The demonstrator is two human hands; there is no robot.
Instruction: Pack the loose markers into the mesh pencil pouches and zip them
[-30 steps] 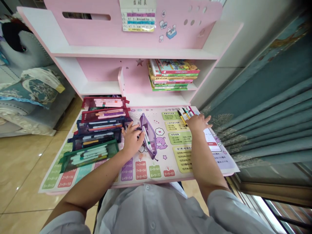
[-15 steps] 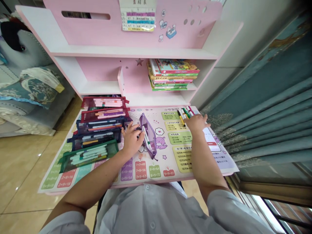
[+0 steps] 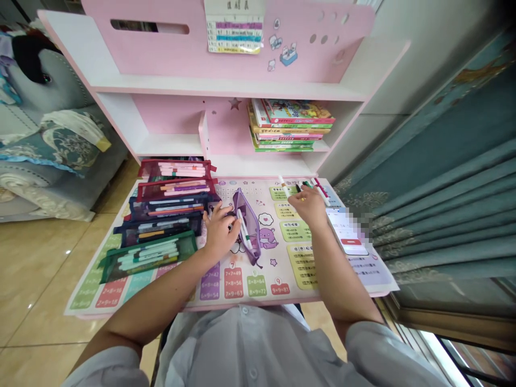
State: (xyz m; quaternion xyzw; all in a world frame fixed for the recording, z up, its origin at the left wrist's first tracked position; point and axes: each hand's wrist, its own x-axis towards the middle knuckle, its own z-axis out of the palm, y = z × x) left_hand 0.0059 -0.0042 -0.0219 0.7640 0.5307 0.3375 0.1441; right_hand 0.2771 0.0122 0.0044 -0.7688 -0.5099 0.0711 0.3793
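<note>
My left hand [image 3: 220,230] is at the left side of a purple mesh pencil case [image 3: 253,228], thumb and fingers curled on its edge. The case lies unzipped, and a white marker [image 3: 244,228] shows inside it. My right hand [image 3: 308,205] pinches another white marker [image 3: 284,186] with a brownish band, tilted up over the desk top. Beneath and beside the right fingers lie several more markers [image 3: 321,191], with black, green and magenta caps; my hand partly covers them.
Filled mesh pencil cases lie stacked at left: red [image 3: 175,169], dark blue [image 3: 161,228] and green [image 3: 149,255]. A phone [image 3: 347,232] rests right of my right forearm. Books [image 3: 292,126] sit on the pink shelf behind the desk. A curtain [image 3: 443,177] hangs at right.
My right hand has moved left from over the loose markers and now holds a white one. My left hand stays at the purple case. The view has shifted slightly.
</note>
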